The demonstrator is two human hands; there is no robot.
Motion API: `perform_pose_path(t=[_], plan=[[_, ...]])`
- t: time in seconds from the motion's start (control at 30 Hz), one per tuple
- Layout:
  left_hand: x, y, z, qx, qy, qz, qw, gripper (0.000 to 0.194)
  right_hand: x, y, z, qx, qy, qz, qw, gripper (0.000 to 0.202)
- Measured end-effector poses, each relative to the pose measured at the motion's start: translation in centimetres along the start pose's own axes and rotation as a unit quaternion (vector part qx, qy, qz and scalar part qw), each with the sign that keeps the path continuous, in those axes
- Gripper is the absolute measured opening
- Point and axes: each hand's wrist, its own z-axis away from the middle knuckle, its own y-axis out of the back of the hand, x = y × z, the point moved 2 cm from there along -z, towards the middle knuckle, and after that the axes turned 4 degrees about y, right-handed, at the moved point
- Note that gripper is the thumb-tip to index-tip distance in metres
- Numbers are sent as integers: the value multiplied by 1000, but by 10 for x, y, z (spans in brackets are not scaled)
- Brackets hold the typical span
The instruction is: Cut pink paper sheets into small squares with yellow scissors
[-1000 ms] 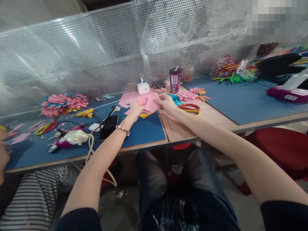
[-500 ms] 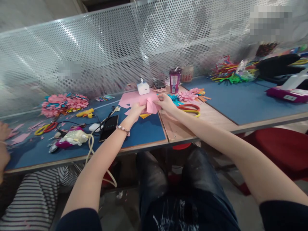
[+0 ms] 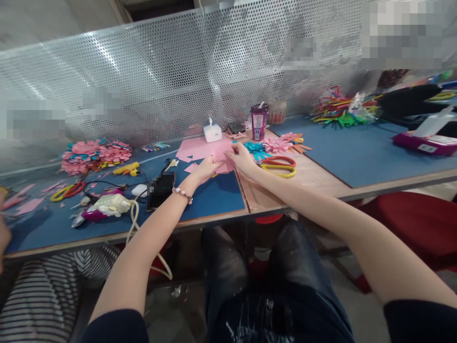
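Observation:
Between my two hands is a small piece of pink paper [image 3: 224, 163], held just above the blue mat near the table's middle. My left hand [image 3: 208, 169], with a beaded bracelet at the wrist, pinches its left side. At its right edge, the fingers of my right hand [image 3: 242, 157] are closed on the same paper. Larger sheets of pink paper [image 3: 193, 146] lie behind my hands, partly hidden by them. Scissors [image 3: 280, 166] with red and yellow handles rest just right of my right hand. Beyond them are a blue paper flower [image 3: 257, 149] and a pink paper flower [image 3: 276, 144].
A white tissue box [image 3: 213, 132] and a purple cup [image 3: 259, 125] stand behind the paper. To the left lie a phone [image 3: 161, 190], a yellow glue gun [image 3: 126, 168], a cord and a pile of paper flowers [image 3: 85, 155]. Another person sits at the far left.
The pink paper showed a raised flap before and now looks flatter. My left hand has shifted slightly right along it. At the far left, the other person's hand has moved.

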Motion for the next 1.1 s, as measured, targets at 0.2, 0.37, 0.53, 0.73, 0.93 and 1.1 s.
perform_pose_path(t=[0.2, 0.37, 0.53, 0.73, 0.93, 1.1], plan=[[1, 0, -3, -26, -11, 0, 1000, 36, -11, -4, 5, -6, 20, 22, 1000, 57], [4, -4, 0, -39, -11, -7, 999, 33, -24, -2, 6, -71, 67, 64, 993, 62], [-3, -1, -1, -9, 3, -17, 1000, 28, -25, -12, 15, -116, 95, 127, 980, 53], [-2, 32, -18, 169, -37, 9, 985, 28, -27, -8, 16, -116, 92, 245, 958, 42], [6, 65, -23, 318, -57, 43, 946, 12, -21, -12, 27, -260, 96, 340, 899, 29], [-1, 62, -24, 292, -54, 26, 954, 19, -16, -31, 29, -350, 124, 357, 857, 56]])
